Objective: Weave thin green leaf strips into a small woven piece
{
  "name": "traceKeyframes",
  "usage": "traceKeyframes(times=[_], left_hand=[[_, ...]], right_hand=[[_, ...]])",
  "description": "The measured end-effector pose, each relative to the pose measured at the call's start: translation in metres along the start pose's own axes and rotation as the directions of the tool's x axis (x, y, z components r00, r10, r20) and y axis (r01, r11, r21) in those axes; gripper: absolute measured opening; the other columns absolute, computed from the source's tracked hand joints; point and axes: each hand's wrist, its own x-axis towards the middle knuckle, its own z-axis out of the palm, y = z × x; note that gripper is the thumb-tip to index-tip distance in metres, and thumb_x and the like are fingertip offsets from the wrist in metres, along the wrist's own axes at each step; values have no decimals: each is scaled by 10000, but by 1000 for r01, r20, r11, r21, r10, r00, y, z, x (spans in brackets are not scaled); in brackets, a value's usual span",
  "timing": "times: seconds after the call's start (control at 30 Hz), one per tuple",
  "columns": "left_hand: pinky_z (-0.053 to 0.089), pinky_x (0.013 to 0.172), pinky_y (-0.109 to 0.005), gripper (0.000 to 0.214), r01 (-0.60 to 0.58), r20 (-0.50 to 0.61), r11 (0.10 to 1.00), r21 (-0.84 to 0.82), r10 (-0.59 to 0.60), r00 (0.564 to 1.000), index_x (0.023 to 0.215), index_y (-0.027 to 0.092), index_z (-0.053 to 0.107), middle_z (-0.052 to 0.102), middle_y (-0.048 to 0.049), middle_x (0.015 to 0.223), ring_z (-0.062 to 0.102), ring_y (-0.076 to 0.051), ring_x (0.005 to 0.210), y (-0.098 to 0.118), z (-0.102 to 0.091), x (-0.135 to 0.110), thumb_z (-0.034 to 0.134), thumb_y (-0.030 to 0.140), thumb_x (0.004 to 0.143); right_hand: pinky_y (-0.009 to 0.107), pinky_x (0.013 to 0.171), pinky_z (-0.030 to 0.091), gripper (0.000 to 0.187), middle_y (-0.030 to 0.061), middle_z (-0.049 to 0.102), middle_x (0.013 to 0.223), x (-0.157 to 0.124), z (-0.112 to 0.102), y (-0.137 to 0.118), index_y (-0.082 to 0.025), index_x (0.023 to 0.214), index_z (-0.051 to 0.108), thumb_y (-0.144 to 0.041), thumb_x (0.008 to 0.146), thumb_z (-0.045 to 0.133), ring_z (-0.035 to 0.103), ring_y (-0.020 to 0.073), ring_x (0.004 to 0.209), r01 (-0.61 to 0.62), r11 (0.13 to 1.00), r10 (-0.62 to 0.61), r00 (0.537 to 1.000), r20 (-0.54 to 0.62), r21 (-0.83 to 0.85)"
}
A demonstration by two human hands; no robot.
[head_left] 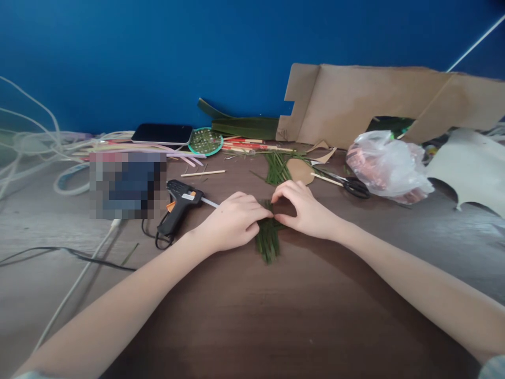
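A small bundle of narrow green leaf strips (268, 245) lies on the brown table in front of me, some strips crossing it. My left hand (238, 221) comes in from the left, its fingers closed at the strips' left edge. Opposite it, my right hand (305, 210) has thumb and forefinger curved toward each other at the strips' upper right. Just what sits between its fingertips is small and partly hidden. More cut green strips (277, 167) lie behind my hands, beside a rounded piece of tan cardboard (300, 171).
A black glue gun (179, 205) with its cord lies left of my hands. Black-handled scissors (355, 187) and a plastic bag (389, 166) are at right. Behind are a phone (161, 133), a round pin case (205, 141), long leaves (244, 126) and a large cardboard sheet (355, 100).
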Motion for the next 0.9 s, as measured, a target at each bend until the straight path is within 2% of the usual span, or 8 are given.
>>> traceKeyframes(times=[0.13, 0.33, 0.67, 0.77, 0.9], left_hand=[[420, 840, -310, 353, 22, 10, 1000, -10, -22, 1000, 996, 188, 643, 652, -33, 859, 572, -162, 852, 0, -1, 0, 423, 67, 748], [425, 837, -314, 353, 29, 4, 1000, -12, -29, 1000, 1023, 189, 616, 643, -34, 864, 573, -168, 848, 0, -1, 0, 420, 69, 754], [430, 845, -332, 377, 74, 1, 994, -83, -74, 997, 1081, 182, 455, 661, -20, 958, 594, -177, 903, 2, -1, -1, 403, 46, 733], [431, 852, -337, 366, 78, 2, 993, -93, -78, 997, 1065, 183, 448, 668, -13, 968, 594, -176, 906, 2, 0, -1, 403, 41, 731], [433, 853, -335, 361, 80, -10, 991, -108, -82, 997, 1075, 181, 432, 673, -7, 996, 592, -178, 928, 1, 1, -2, 404, 43, 743]], right_hand=[[360, 817, 386, 136, 37, 539, 889, 0, 0, -2, -209, 828, 472, -141, 742, 554, 469, 194, 876, 45, 994, -38, 997, -64, 103], [269, 654, 404, 105, -1, 550, 758, -2, -3, -3, -197, 763, 514, -96, 735, 520, 508, 126, 689, 17, 967, 7, 996, -92, 254], [249, 603, 386, 86, -7, 541, 717, -5, -6, -6, -190, 746, 533, -105, 735, 528, 493, 112, 649, 100, 964, -75, 991, -110, 248], [246, 590, 381, 86, -1, 545, 734, -6, -7, -6, -184, 806, 546, -123, 747, 538, 484, 110, 644, 118, 960, -88, 988, -128, 255], [258, 609, 386, 185, 3, 553, 746, -5, -7, -3, -193, 894, 548, -97, 738, 521, 475, 122, 670, 106, 965, -81, 991, -108, 242]])
